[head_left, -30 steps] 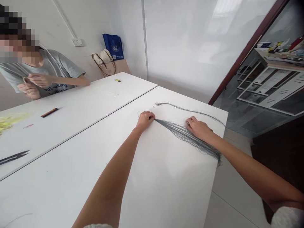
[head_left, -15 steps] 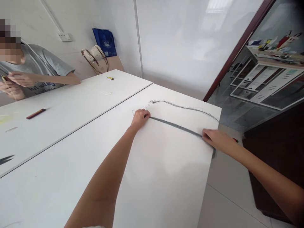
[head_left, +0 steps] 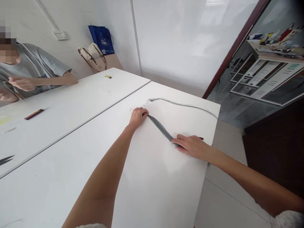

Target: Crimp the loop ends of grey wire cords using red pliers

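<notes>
The person's left hand (head_left: 137, 117) is pressing down on the table (head_left: 163, 193), its fingers (head_left: 142, 110) curled together and closing on the near end of a bundle of grey threads (head_left: 160, 128). The bundle is running diagonally across the white top from just under those fingertips toward the right hand (head_left: 192, 146). The right hand's fingers (head_left: 180, 142) are lying together, stretched out flat, with the far end of the bundle passing beneath their tips; whether they are clamping it, I cannot tell. A thin loose strand (head_left: 182, 104) is curving across the table beyond the bundle, well clear of both hands. Just past the right fingers, a small dark-red object (head_left: 201, 138) is sitting near the table's edge.

On the adjoining table (head_left: 71, 104), a co-worker in a grey T-shirt (head_left: 33, 60) is working a fine strand between both hands (head_left: 22, 84). A red-and-black case (head_left: 34, 114) and a small yellow item (head_left: 108, 76) are lying on that tabletop, with a dark pointed tool (head_left: 6, 160) at its left edge.
</notes>
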Available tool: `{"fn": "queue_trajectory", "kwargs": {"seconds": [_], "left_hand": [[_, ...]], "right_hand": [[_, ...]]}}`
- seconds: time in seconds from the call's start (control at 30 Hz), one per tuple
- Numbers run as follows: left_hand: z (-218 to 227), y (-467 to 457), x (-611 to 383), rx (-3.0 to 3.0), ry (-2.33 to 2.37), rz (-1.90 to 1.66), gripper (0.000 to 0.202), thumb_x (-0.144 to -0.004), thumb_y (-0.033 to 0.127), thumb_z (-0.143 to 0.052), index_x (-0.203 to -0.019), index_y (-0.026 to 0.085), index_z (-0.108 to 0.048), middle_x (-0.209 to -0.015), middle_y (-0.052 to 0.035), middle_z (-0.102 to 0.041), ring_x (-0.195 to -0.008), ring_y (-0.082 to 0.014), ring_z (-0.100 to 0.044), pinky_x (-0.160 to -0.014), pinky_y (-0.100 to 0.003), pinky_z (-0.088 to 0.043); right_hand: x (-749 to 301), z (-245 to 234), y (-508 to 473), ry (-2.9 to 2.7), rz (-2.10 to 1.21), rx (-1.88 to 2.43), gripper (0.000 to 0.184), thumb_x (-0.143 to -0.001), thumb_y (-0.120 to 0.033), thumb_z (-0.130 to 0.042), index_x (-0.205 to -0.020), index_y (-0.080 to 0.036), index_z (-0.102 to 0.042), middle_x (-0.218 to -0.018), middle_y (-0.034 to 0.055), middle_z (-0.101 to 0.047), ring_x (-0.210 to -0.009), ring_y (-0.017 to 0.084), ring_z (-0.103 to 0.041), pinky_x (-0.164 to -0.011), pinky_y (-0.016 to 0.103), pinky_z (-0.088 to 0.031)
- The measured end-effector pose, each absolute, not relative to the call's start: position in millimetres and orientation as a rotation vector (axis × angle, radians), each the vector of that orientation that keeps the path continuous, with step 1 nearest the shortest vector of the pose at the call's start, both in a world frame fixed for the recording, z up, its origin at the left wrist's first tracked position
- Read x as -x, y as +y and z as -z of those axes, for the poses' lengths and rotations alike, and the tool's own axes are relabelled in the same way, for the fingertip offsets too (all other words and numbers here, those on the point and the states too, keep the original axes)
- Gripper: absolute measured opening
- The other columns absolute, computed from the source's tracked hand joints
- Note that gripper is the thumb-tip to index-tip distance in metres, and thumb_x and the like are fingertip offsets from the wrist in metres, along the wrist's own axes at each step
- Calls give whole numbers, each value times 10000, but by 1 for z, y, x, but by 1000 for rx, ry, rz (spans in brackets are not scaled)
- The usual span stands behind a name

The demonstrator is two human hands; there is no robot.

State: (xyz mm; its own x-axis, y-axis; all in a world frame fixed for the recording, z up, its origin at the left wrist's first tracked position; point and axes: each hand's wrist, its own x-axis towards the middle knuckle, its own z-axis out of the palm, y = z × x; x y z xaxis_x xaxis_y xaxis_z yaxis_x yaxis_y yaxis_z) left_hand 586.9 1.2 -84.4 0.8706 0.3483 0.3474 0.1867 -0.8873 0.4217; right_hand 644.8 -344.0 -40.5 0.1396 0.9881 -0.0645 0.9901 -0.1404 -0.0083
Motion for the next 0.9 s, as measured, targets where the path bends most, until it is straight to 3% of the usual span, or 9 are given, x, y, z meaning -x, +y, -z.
{"fn": "queue_trajectory", "kwargs": {"seconds": [0.13,0.3,0.47,0.63,0.77,0.9], "left_hand": [[85,1,-587,-2665,378,-600,268,-876,126,-498,-831,224,-743,-865,-74,-711,-901,-256,-602,-821,-388,-492],[85,1,-587,-2653,368,-613,267,-881,124,-500,-834,221,-744,-867,-74,-712,-913,-257,-605,-825,-385,-496],[85,1,-586,-2662,376,-615,258,-879,128,-522,-836,227,-757,-905,-76,-715,-940,-260,-609,-886,-412,-504],[84,3,-587,-2686,408,-634,200,-865,155,-586,-831,232,-767,-1179,-96,-700,-1183,-329,-564,-1058,-527,-432],[83,8,-586,-2698,366,-597,160,-849,173,-614,-831,239,-758,-1230,-83,-703,-1219,-326,-575,-1095,-525,-415],[81,16,-585,-2704,283,-559,166,-825,230,-661,-964,253,-749,-1229,-66,-716,-1165,-284,-622,-1102,-494,-411]], "right_hand": [[-657,36,-360,1886,129,-2335,206,-1018,-152,-366,-1039,-189,-568,-919,19,-590,-545,93,-448,-479,260,-209],[-675,28,-385,1758,182,-2434,175,-1038,-212,-381,-956,-190,-534,-891,14,-591,-556,99,-473,-493,258,-242],[-667,28,-361,1854,90,-2562,209,-1062,-251,-339,-1018,-194,-535,-1003,26,-610,-558,88,-455,-493,255,-285],[-660,35,-314,1892,-120,-2353,295,-1065,-271,-297,-1151,-168,-559,-1116,75,-588,-508,92,-382,-424,291,-195],[-662,39,-296,1893,-155,-2221,286,-1049,-223,-309,-1118,-157,-578,-1120,88,-578,-521,91,-416,-430,297,-203],[-665,41,-294,1886,-180,-2258,297,-1051,-230,-312,-1127,-158,-589,-1165,89,-579,-528,85,-417,-435,291,-206]]}}
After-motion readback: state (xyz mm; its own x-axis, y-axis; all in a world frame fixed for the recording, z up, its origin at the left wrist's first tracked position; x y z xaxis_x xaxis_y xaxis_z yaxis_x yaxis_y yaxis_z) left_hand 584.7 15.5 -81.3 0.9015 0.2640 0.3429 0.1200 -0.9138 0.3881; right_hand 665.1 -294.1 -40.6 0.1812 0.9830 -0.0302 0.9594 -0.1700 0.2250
